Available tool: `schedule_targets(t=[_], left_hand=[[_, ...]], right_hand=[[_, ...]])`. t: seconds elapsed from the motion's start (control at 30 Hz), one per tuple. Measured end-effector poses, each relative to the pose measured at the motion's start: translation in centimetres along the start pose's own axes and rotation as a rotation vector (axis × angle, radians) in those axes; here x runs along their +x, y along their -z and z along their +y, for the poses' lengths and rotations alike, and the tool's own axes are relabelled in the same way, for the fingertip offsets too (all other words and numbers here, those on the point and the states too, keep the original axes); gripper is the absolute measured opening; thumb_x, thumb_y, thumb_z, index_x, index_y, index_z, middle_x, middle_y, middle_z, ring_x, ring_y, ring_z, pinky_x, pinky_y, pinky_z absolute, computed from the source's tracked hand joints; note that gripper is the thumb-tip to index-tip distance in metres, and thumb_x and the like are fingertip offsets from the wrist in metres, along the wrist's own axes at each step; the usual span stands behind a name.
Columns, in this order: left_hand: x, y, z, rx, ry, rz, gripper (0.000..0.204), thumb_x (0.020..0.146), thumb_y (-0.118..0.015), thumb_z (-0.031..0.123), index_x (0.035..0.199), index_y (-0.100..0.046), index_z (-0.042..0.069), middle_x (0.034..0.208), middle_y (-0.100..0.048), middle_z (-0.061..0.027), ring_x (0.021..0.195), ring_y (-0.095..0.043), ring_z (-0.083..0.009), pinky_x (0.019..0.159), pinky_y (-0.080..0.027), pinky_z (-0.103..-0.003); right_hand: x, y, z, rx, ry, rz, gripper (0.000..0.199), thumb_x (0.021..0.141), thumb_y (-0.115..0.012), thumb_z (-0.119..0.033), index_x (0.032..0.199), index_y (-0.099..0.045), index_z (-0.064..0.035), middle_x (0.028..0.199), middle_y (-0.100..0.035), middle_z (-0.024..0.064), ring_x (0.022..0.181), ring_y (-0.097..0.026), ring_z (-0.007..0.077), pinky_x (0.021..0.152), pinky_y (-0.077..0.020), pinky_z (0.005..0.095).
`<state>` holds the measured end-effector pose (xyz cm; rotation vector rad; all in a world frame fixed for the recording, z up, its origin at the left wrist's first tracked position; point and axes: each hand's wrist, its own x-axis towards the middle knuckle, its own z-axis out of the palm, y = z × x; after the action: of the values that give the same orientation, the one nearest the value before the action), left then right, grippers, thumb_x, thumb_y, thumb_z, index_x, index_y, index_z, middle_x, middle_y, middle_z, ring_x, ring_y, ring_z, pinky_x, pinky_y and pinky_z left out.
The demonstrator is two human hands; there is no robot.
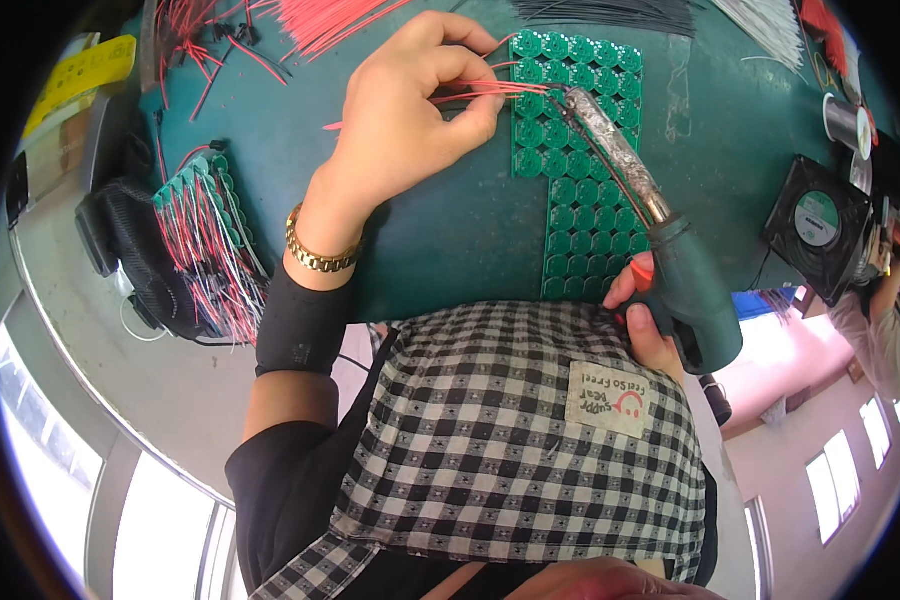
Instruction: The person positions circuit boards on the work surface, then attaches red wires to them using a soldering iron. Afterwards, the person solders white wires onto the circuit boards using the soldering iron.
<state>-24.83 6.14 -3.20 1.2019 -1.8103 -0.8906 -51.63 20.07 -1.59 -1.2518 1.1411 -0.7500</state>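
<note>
My left hand [420,100] is closed in a pinch on several thin red wires [470,93], whose ends reach over a green circuit board panel [528,130] made of many small round boards. In my right hand [642,318] is a green pistol-grip soldering gun [695,290] with a red trigger. Its silvery barrel [615,140] slants up and left, and the dark tip lies at the wire ends over the panel. Whether the tip touches them I cannot tell. A second green panel [585,235] lies nearer to me, partly behind the gun.
Bundles of red wires [320,20], black wires [605,10] and white wires [765,30] lie along the far edge. Wired round boards [210,225] hang over the left table edge. On the right are a solder spool [847,125] and a black fan [818,225]; another person's arm [885,290] shows beyond.
</note>
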Motion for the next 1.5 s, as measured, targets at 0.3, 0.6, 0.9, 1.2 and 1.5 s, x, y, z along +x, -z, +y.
schedule_targets(t=[0.3,0.6,0.9,1.2,1.5], left_hand=[[0.5,0.3,0.1,0.103,-0.016,-0.016,0.009,0.067,-0.068,0.004,0.072,-0.061,0.002,0.090,-0.059,-0.0079,0.064,-0.058,-0.0193,0.058,-0.046,-0.028],[0.3,0.1,0.0,0.143,-0.020,-0.009,0.008,0.067,-0.068,0.004,0.072,-0.061,0.003,0.089,-0.059,-0.0070,0.064,-0.059,-0.0190,0.058,-0.047,-0.027],[0.3,-0.2,-0.3,0.149,-0.063,-0.006,0.008,0.067,-0.067,0.004,0.072,-0.061,0.002,0.088,-0.059,-0.0063,0.064,-0.059,-0.0175,0.057,-0.047,-0.026],[0.5,-0.1,0.0,0.202,-0.024,-0.017,0.009,0.066,-0.068,0.005,0.071,-0.061,0.002,0.088,-0.059,-0.0072,0.066,-0.059,-0.0201,0.059,-0.047,-0.027],[1.1,0.0,0.1,0.212,-0.085,0.009,0.008,0.066,-0.067,0.005,0.069,-0.060,0.003,0.088,-0.060,-0.0071,0.069,-0.059,-0.0209,0.061,-0.048,-0.028]], right_hand=[[0.3,-0.6,-0.4,0.113,-0.087,-0.004,0.040,0.084,-0.062,-0.019,0.116,-0.043,-0.0019,0.088,-0.052,0.0106,0.078,-0.052,0.0180,0.069,-0.0467,0.0326],[0.6,-0.5,-0.6,0.104,-0.115,-0.026,0.037,0.084,-0.062,-0.018,0.113,-0.044,-0.0026,0.087,-0.051,0.0109,0.077,-0.052,0.0177,0.069,-0.0472,0.0327],[0.8,-1.0,-1.1,0.053,-0.096,-0.003,0.028,0.085,-0.057,-0.013,0.107,-0.044,-0.0026,0.086,-0.052,0.0124,0.074,-0.054,0.0190,0.069,-0.0471,0.0331],[0.9,-0.7,-0.5,0.085,-0.023,0.010,0.034,0.085,-0.057,-0.012,0.114,-0.042,-0.0007,0.085,-0.052,0.0118,0.073,-0.053,0.0193,0.068,-0.0475,0.0343],[0.9,-1.6,-0.9,0.128,0.031,0.198,0.045,0.084,-0.059,-0.015,0.122,-0.042,0.0023,0.083,-0.054,0.0118,0.074,-0.052,0.0188,0.065,-0.0473,0.0337]])
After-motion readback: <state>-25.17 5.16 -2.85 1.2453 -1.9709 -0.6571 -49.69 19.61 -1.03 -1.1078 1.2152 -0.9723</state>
